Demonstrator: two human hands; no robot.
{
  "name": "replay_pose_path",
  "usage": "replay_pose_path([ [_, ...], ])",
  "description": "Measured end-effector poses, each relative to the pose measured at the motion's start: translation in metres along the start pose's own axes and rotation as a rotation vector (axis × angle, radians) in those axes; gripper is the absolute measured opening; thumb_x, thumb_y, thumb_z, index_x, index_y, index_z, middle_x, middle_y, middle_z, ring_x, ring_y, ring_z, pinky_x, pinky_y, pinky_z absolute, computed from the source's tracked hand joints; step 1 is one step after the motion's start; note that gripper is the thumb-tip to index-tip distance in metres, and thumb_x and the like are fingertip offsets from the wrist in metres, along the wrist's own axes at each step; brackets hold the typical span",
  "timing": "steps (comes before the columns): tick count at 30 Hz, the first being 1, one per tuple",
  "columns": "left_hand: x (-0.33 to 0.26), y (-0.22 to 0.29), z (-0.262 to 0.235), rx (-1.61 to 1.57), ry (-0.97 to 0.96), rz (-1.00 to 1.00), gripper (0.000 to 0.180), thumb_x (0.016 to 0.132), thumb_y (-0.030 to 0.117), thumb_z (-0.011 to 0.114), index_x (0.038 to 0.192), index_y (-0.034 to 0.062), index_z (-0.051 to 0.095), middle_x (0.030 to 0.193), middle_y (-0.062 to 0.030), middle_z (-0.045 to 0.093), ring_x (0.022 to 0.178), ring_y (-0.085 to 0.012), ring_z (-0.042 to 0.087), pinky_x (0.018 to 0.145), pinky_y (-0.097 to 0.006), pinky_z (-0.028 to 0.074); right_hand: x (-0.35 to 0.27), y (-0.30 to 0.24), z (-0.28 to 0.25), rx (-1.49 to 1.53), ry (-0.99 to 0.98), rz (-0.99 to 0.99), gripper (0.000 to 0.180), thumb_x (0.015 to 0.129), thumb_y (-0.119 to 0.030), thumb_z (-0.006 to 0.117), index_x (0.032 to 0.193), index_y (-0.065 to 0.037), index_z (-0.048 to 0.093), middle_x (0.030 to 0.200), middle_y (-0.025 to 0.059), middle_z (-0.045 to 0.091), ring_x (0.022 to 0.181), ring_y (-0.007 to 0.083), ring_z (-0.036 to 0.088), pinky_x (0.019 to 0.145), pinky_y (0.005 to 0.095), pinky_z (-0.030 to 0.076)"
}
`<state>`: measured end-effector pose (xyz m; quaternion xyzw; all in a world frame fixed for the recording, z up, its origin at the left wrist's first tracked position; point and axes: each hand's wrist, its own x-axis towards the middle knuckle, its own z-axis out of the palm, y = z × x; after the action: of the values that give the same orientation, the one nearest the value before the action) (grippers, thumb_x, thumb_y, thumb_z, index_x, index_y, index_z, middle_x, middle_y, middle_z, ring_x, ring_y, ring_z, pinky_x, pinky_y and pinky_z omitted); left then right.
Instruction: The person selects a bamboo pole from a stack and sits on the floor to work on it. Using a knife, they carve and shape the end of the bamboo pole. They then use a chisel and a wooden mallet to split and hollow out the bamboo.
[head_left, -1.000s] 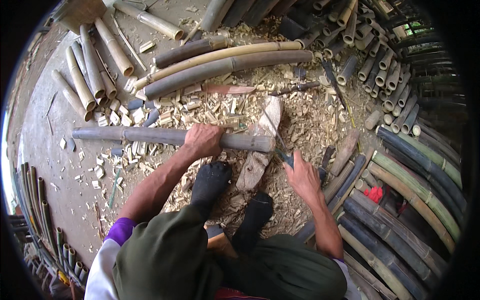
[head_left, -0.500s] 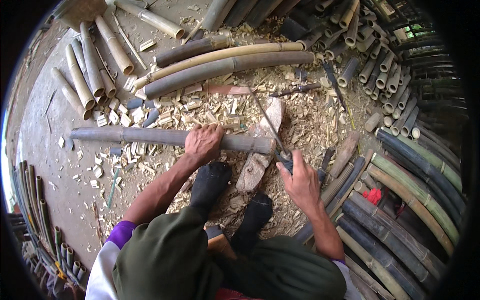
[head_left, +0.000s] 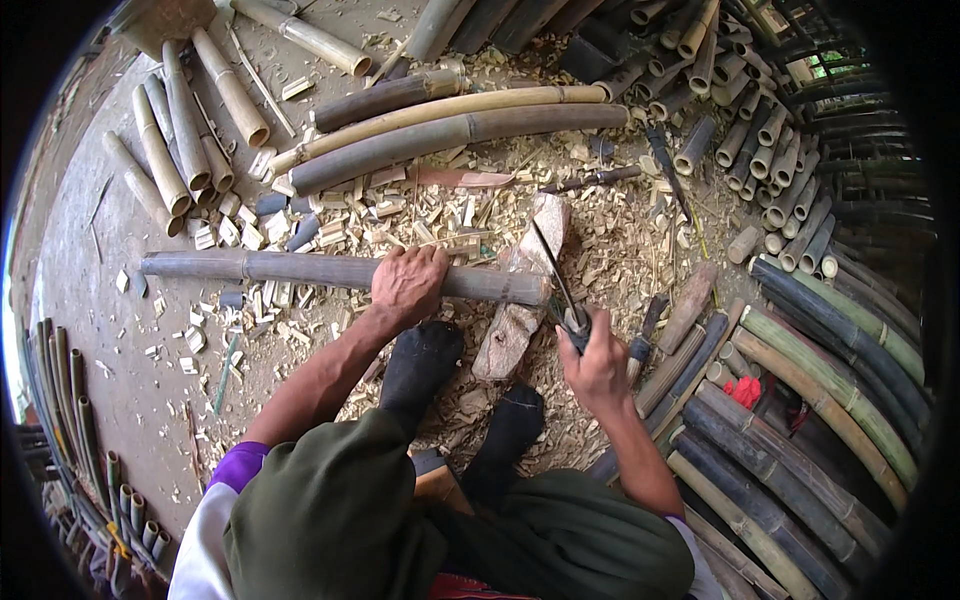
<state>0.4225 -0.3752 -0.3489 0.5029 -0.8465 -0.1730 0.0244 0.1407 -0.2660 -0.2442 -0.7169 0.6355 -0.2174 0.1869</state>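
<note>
My left hand [head_left: 410, 284] is closed over a long grey-brown bamboo pole [head_left: 315, 270], which lies crosswise in front of me. Its right end rests on a pale wooden block [head_left: 506, 342]. In my right hand [head_left: 598, 368] is the dark handle of a long-bladed knife [head_left: 555, 265]. The narrow blade, seen nearly edge-on, points up and away, just past the pole's right end. Whether blade and pole touch, I cannot tell. My feet in dark socks [head_left: 424, 365] stand on either side of the block's near end.
Wood chips [head_left: 440, 210] cover the ground. Beyond the pole lie several bamboo lengths [head_left: 460, 130]. Stacked cut bamboo [head_left: 760, 150] fills the far right, more poles [head_left: 790, 470] the near right. Short tubes [head_left: 175, 140] lie at far left, a dark stick-like object [head_left: 590, 180] past the block.
The knife has shifted slightly right and toward me, its tip lower in the picture. My right hand has turned a little with it. My left hand and the bamboo pole stay nearly where they were.
</note>
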Motion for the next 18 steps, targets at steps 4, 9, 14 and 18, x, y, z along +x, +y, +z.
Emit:
replay_pose_path([
  [4, 0.005, 0.006, 0.013, 0.019, 0.043, 0.068, 0.022, 0.079, 0.013, 0.065, 0.099, 0.0064, 0.060, 0.098, -0.0115, 0.067, 0.098, -0.0282, 0.068, 0.088, -0.040, 0.049, 0.002, 0.047, 0.008, -0.313, -0.476, 0.509, 0.024, 0.104, -0.021, 0.057, 0.107, 0.000, 0.048, 0.072, 0.0258, 0.066, 0.063, 0.0414, 0.070, 0.059, 0.0477, 0.057],
  [9, -0.014, -0.003, 0.015, 0.115, 0.214, 0.089, 0.021, 0.087, 0.022, 0.063, 0.102, 0.0079, 0.061, 0.094, -0.0079, 0.064, 0.093, -0.0241, 0.066, 0.081, -0.039, 0.047, 0.022, -0.027, -0.020, -0.118, -0.269, 0.229, 0.033, 0.101, -0.025, 0.064, 0.112, 0.001, 0.046, 0.077, 0.0269, 0.068, 0.067, 0.0465, 0.070, 0.058, 0.0502, 0.055],
  [14, -0.006, 0.007, 0.023, 0.143, 0.324, 0.118, 0.016, 0.089, 0.021, 0.059, 0.101, 0.0106, 0.061, 0.092, -0.0053, 0.061, 0.089, -0.0215, 0.063, 0.078, -0.037, 0.045, -0.003, 0.033, 0.011, -0.212, -0.269, 0.257, 0.033, 0.099, -0.021, 0.067, 0.112, 0.001, 0.046, 0.078, 0.0262, 0.069, 0.067, 0.0452, 0.071, 0.058, 0.0499, 0.056],
  [18, -0.012, 0.000, 0.030, 0.134, 0.337, 0.101, 0.025, 0.082, 0.017, 0.061, 0.105, 0.0082, 0.059, 0.093, -0.0074, 0.060, 0.089, -0.0244, 0.062, 0.083, -0.039, 0.046, 0.010, -0.003, -0.001, -0.336, -0.366, 0.276, 0.032, 0.099, -0.022, 0.067, 0.109, 0.000, 0.046, 0.079, 0.0264, 0.069, 0.068, 0.0449, 0.071, 0.058, 0.0494, 0.057],
])
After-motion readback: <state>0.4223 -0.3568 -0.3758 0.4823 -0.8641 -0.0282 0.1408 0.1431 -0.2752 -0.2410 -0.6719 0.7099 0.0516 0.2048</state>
